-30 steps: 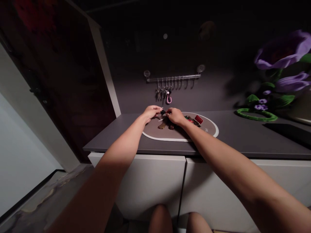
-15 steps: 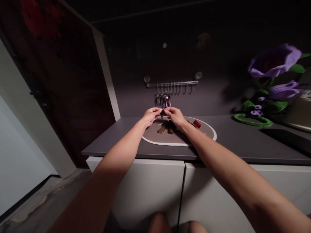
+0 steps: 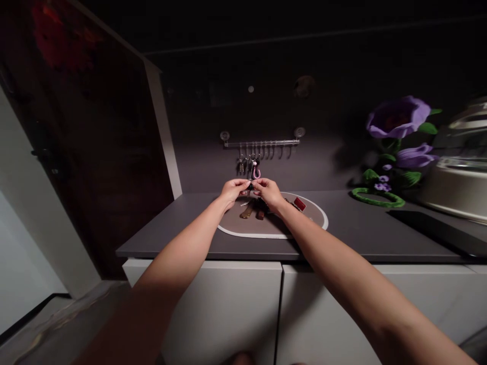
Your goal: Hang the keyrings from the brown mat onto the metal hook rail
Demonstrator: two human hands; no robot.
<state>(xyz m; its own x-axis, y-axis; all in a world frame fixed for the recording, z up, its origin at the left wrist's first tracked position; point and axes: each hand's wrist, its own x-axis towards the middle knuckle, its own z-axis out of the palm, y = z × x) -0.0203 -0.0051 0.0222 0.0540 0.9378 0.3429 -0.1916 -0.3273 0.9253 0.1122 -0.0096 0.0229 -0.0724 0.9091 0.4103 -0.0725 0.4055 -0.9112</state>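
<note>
With the oval mat (image 3: 247,234) as landmark, my left hand (image 3: 231,192) and right hand (image 3: 269,192) pinch a small dark object (image 3: 250,186) above its back edge; a loosened fingertip grip could drop it.

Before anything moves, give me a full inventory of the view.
Counter: one, dark grey, across the middle
Cabinet fronts: at least two, pale, below
Mat: one, brown, pale-rimmed, on top
Loose trinkets: several, brown and red, on it
Small held item: one, black, between fingertips
Hook rail: one, clear, on wall
Hanging keys: several, silvery, rail's left part
Loop: one, pink, beside them
Flowers: several, purple, right
Ring: one, green, beneath
Domed appliance: one, cream, far right
Flat object: one, black, before it
Door: one, dark, left
Left hand, right hand: one each, bare, centre
</note>
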